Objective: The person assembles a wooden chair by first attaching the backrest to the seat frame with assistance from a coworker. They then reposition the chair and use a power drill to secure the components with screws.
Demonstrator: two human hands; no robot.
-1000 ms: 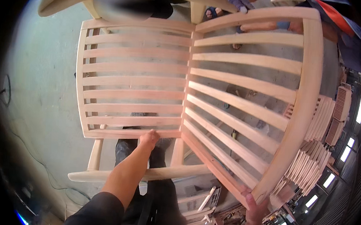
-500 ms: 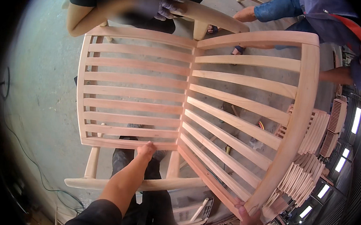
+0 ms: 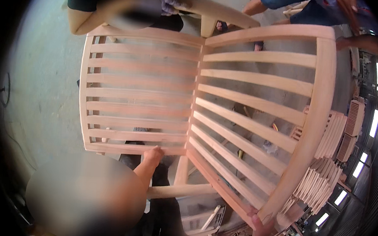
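Over on the left, bare grey concrete floor (image 3: 37, 94) shows beside the work. Next comes the unfinished wooden slatted chair (image 3: 199, 101), held up off the floor and tipped so its seat panel (image 3: 138, 92) and its back panel (image 3: 259, 110) open toward the wearer like a book, their slats running crosswise. The person's left hand (image 3: 153, 153) reaches up from below and presses against the lower rail of the seat panel, fingers curled onto the wood; whether it grips fully round the rail cannot be told. At the top, another person in a black shirt holds the chair's curved armrest (image 3: 214, 10) with a gloved hand (image 3: 173, 2). Farther right, the person's right hand (image 3: 261, 230) closes on the bottom end of the back panel's thick side rail (image 3: 311, 126), thumb and fingers around the wood. Beyond that rail, stacks of curved wooden slats (image 3: 325, 171) lie on the floor, and a second co-worker in blue stands at the upper right.
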